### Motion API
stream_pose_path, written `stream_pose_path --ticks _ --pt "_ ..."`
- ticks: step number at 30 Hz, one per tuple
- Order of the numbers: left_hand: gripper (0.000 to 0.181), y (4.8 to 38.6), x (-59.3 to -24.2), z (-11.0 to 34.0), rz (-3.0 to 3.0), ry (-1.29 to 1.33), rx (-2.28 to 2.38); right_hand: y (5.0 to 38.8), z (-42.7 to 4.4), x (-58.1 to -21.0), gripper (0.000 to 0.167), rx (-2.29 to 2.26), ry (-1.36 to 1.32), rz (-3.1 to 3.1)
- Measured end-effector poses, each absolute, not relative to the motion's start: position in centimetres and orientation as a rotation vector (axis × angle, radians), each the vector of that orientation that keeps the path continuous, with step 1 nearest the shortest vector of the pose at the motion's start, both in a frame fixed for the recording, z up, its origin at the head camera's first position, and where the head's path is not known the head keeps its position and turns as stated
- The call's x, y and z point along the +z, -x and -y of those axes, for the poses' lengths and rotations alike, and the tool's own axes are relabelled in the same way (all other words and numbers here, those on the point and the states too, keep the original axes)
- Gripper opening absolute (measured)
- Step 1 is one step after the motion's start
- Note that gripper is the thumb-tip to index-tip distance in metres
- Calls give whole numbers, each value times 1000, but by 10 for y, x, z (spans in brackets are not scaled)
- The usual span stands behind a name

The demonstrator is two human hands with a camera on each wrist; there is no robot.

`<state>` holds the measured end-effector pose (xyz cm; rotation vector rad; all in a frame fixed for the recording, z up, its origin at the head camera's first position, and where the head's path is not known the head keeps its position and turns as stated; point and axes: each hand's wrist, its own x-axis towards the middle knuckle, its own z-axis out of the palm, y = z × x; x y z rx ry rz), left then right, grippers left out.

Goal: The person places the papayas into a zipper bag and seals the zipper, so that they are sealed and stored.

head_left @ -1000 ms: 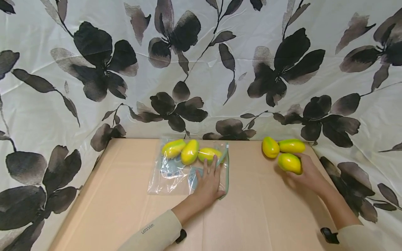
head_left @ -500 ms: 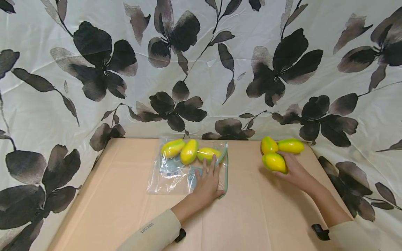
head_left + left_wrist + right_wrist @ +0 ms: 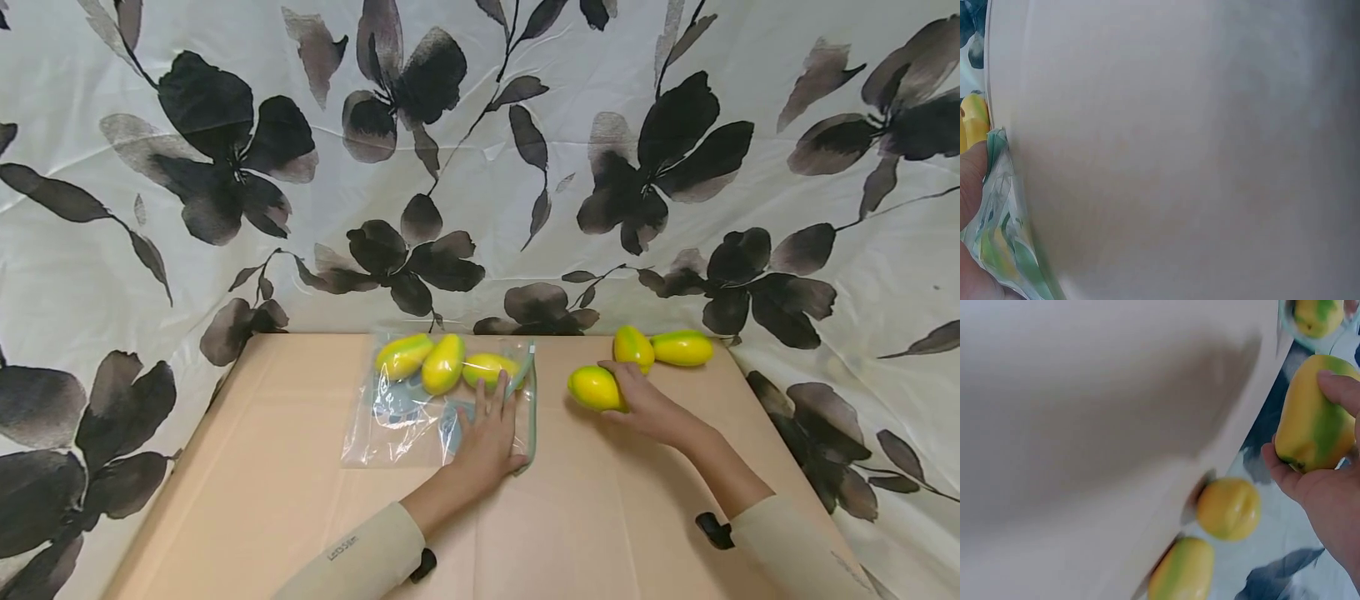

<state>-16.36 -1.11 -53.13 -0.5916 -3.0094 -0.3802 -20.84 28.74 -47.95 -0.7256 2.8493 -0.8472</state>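
Leftward over the bench has come one fruit, clasped in the fingers of the right hand, long axis seemingly left-right, right of and apart from the bag, where the left hand rests, fingers spread.

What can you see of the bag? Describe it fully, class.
The bag is clear, plastic-looking, with pale blue patches and a greenish edge at its mouth, which seems parted. It lies on the table, mouth towards the person's right, with three yellow-green fruits inside. The left hand rests on it near the mouth.
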Motion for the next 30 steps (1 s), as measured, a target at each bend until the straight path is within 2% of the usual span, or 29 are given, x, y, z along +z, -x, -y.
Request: stream_pose_path --ticks 15,30 --pt "115 162 -532 11 3018 589 -413 209 -238 -488 80 -750 835 -2726" --pt "119 160 -532 11 2977 603 -403 223 -218 -501 74 -776 835 -2739"
